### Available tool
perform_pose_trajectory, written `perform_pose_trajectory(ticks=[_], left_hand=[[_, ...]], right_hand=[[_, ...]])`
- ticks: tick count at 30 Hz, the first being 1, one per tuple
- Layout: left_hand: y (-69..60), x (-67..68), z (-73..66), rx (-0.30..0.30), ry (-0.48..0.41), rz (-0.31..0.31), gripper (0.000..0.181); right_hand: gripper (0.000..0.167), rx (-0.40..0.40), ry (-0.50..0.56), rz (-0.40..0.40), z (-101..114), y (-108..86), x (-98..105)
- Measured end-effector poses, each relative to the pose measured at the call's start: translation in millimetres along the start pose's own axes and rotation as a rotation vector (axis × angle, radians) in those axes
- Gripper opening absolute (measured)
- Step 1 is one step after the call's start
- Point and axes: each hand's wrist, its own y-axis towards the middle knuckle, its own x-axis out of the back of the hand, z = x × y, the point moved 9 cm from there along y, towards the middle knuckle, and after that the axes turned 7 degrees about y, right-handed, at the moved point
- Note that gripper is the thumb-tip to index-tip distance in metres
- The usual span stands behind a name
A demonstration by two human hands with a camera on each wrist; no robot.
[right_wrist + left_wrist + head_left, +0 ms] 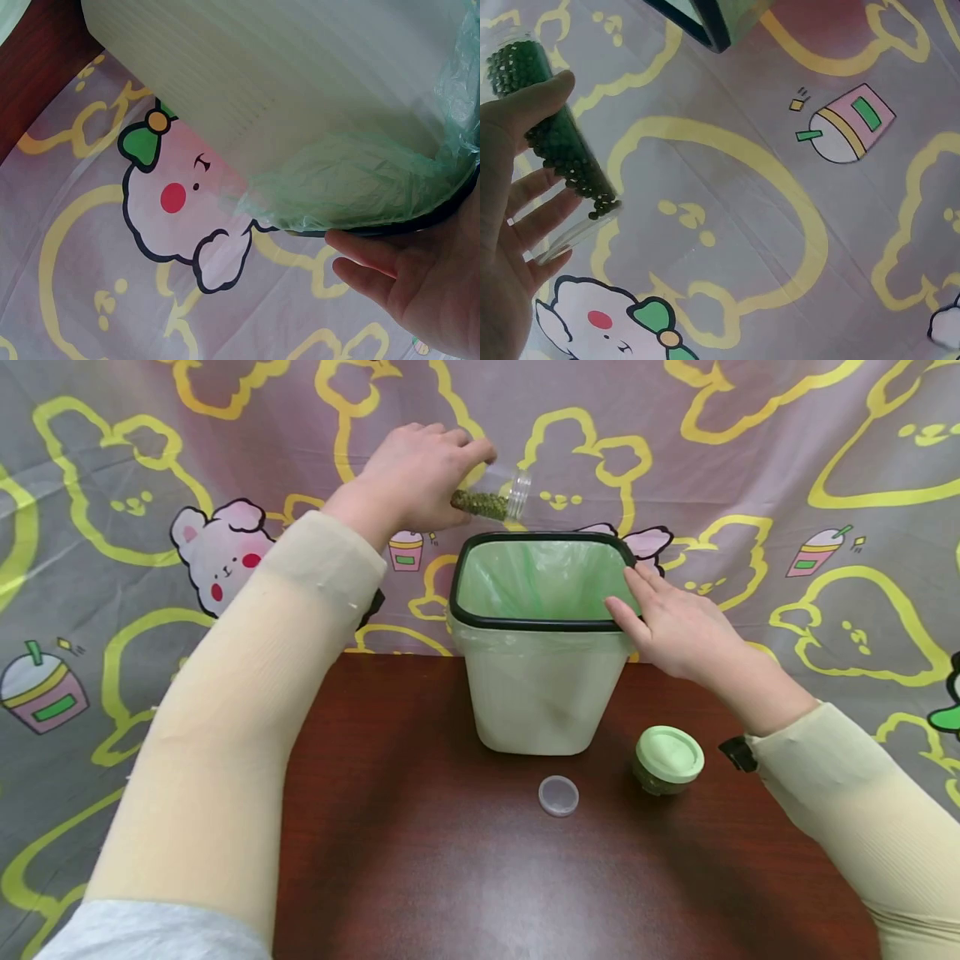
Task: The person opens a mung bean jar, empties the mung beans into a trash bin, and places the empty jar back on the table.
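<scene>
My left hand [420, 472] grips a clear jar [520, 493] in the head view, thumb on one side and fingers on the other. Small green bean-like grains [566, 146] fill part of it. Tipped almost onto its side, the jar is above the far left part of a pale bin [536, 693] with a black rim and a green bag inside. On the bin's right front rim rests my right hand [686, 622], its fingers fairly straight. Two of its fingers [367, 274] touch the outside, below the bag's folded edge [360, 180], in the right wrist view.
A clear round lid [558, 796] lies on the dark wooden table [480, 877] in front of the bin. To its right stands a small container with a light green lid [670, 753] and dark contents. A patterned cloth [750, 468] hangs close behind the bin.
</scene>
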Motion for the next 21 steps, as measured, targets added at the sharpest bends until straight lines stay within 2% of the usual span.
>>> perform_pose_trajectory(ticks=[3, 13, 21], left_hand=[[-0.2, 1.5, -2.4, -0.002, 0.002, -0.005, 0.065], [-2.5, -6.1, -3.5, -0.001, 0.001, 0.025, 0.063], [-1.6, -2.9, -4.9, -0.013, 0.017, 0.019, 0.065]], right_hand=[[0.077, 0.0, 0.0, -0.001, -0.3, -0.1, 0.2], [0.077, 0.004, 0.001, -0.005, 0.4, -0.6, 0.8], [0.076, 0.003, -0.002, -0.01, 0.4, -0.5, 0.6]])
